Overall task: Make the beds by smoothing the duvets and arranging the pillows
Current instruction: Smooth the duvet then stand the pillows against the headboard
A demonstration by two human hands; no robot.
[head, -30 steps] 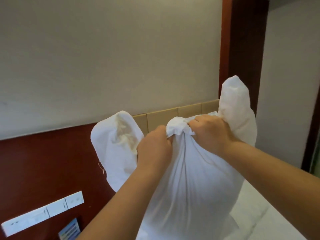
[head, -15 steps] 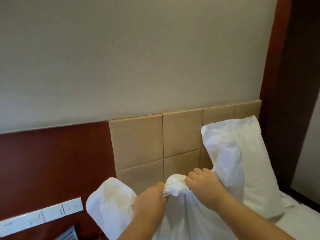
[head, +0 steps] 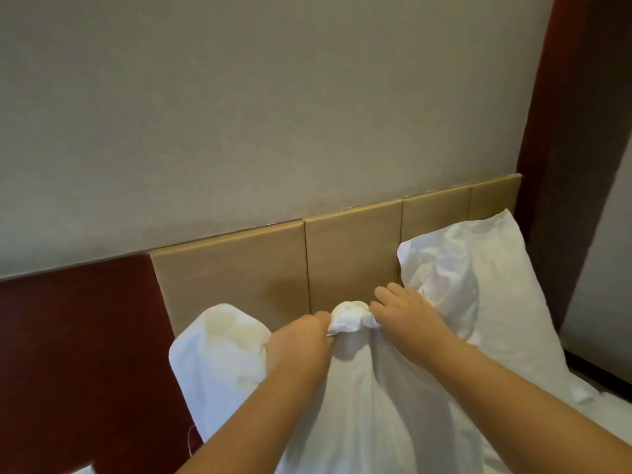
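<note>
- A white pillowcase [head: 369,415] holds a pillow inside; its open end is gathered into a bunched knot of cloth [head: 352,316] at the top.
- The left hand [head: 297,347] is closed on the cloth just left of that bunch; the right hand [head: 407,319] grips it on the other side, fingers curled over the fabric.
- The held pillow stands upright at the head of the bed [head: 581,432], its left corner [head: 222,340] puffed out and faintly yellow-stained, a loose thread hanging below.
- A second pillow [head: 506,302] leans against the tan padded headboard [head: 239,271], at the bed's right end, partly behind the right hand.
- Left of the headboard runs a dark red wall panel [head: 78,354]; a dark red post [head: 574,165] bounds the right side.
- Above the headboard the grey wall [head: 273,114] is bare.
</note>
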